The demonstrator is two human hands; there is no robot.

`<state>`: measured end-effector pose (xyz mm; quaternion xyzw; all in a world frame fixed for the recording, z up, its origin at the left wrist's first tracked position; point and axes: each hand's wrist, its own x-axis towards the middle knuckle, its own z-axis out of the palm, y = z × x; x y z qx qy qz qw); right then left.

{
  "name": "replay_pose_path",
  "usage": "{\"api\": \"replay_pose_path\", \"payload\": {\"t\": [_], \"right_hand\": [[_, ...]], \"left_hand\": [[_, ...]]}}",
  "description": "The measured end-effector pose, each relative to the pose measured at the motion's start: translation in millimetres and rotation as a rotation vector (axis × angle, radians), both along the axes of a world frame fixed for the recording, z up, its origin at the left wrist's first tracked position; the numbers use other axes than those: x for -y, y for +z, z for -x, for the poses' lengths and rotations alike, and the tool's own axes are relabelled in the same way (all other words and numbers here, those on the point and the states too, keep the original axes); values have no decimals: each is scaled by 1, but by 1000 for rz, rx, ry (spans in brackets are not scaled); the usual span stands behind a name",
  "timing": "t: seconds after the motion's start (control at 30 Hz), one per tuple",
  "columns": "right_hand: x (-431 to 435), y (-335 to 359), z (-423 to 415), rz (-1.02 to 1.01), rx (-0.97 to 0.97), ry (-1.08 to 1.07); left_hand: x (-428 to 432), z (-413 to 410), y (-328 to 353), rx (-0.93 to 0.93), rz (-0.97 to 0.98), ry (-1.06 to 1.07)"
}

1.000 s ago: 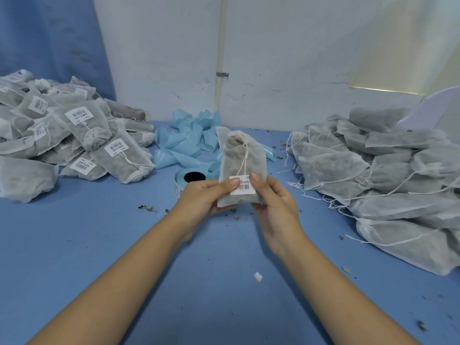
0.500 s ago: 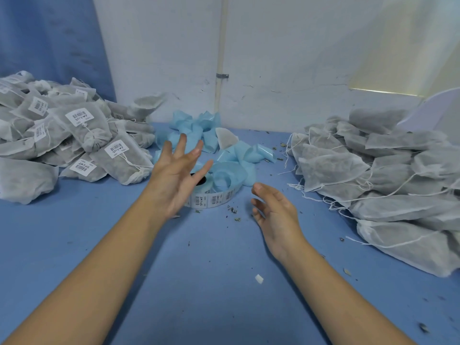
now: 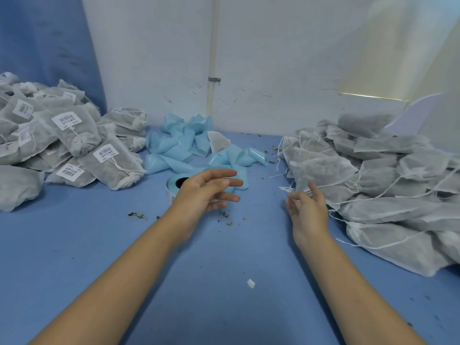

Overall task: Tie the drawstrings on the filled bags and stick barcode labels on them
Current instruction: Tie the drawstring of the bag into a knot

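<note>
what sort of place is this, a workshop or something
Likely a small packing and labelling bench. A heap of barcode-labelled drawstring bags lies on the left, an unlabelled heap on the right, and a label roll sits between them beside peeled blue backing strip on the blue table.

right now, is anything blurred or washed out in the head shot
Head view: the left hand is blurred at its fingertips; head view: the pale panel at upper right is washed out; head view: the barcode labels show bars, print too soft to read.

Packing workshop: heaped labelled bags point(image 3: 74, 145)
</note>
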<state>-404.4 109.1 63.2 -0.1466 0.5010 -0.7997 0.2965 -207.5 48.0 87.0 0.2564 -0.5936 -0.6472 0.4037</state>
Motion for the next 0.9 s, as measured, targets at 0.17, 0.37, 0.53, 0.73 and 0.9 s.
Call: {"api": "replay_pose_path", "payload": {"t": [0.17, 0.37, 0.53, 0.73, 0.9], "right_hand": [[-3, 0, 31, 10, -23, 17], [-1, 0, 44, 64, 100, 118], [3, -2, 51, 94, 142, 210], [5, -5, 51, 118, 121, 205], [8, -10, 48, 91, -63, 59]], "left_hand": [[-1, 6, -2, 18, 5, -6], [-3, 20, -1, 23, -7, -12], [-7, 33, 0, 23, -32, 1], [-12, 43, -5, 62, -57, -12], [-17, 45, -11, 89, -99, 36]]}}
